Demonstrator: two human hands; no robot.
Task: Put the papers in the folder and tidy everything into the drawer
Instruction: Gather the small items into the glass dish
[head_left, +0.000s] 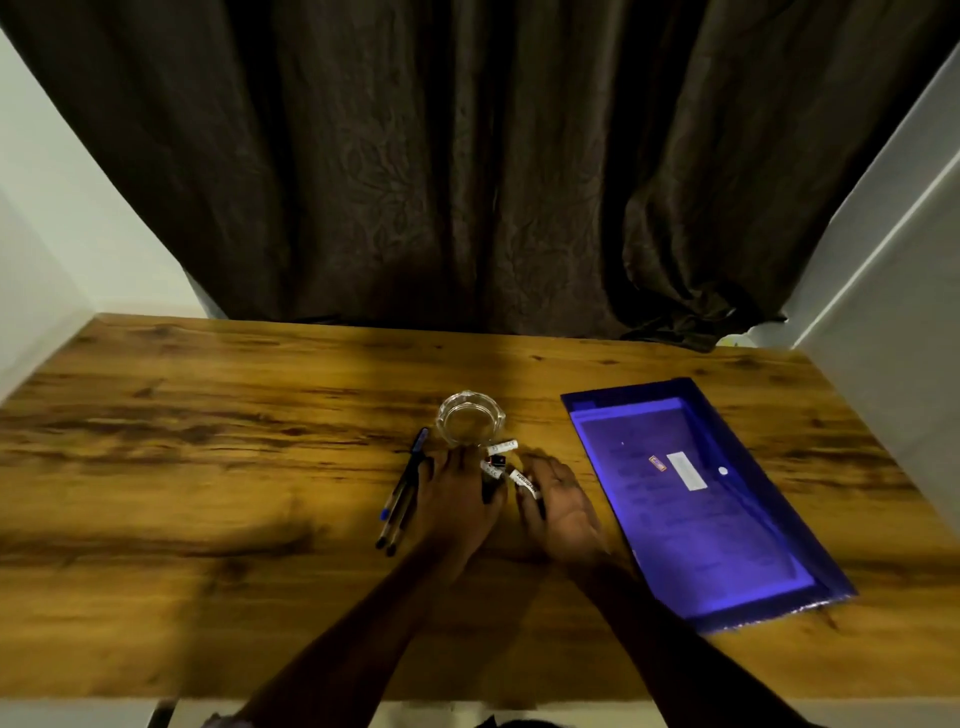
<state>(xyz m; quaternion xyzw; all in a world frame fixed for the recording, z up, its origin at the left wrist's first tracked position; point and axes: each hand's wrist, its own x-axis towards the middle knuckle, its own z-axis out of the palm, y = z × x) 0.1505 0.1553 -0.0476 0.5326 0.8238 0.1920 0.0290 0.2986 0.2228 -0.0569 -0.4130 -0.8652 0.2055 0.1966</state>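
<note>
**Hands at the small items, folder filled on the right**

Two bare forearms come up from the near edge of the wooden worktop (208, 519) and meet at its middle. Left hand (457, 501) lies palm down with its fingers fairly straight and spread, grasping nothing that shows; its fingertips point at the glass dish. Right hand (558, 506) sits just beside it, fingers curled, and appears to pinch a white labelled tube (523, 482) at its fingertips, though motion blur softens this.

Just left of the left hand lies a bunch of pens (402, 493), parallel and touching one another, running diagonally with dark tips toward the camera and a blue cap at the far end.

Between the two hands sits a small cluster of items (493, 466): short white tubes and one dark piece, too small to identify. Another white tube (503, 447) lies just beyond, beside the glass dish (470, 418), which stands upright.

Well apart to the right, a translucent purple folder (753, 467) lies flat and angled on the worktop. Printed papers (675, 519) show through it, along with a white label and a round snap.

Behind the worktop hangs a dark brown patterned curtain (441, 182), between pale walls.
</note>
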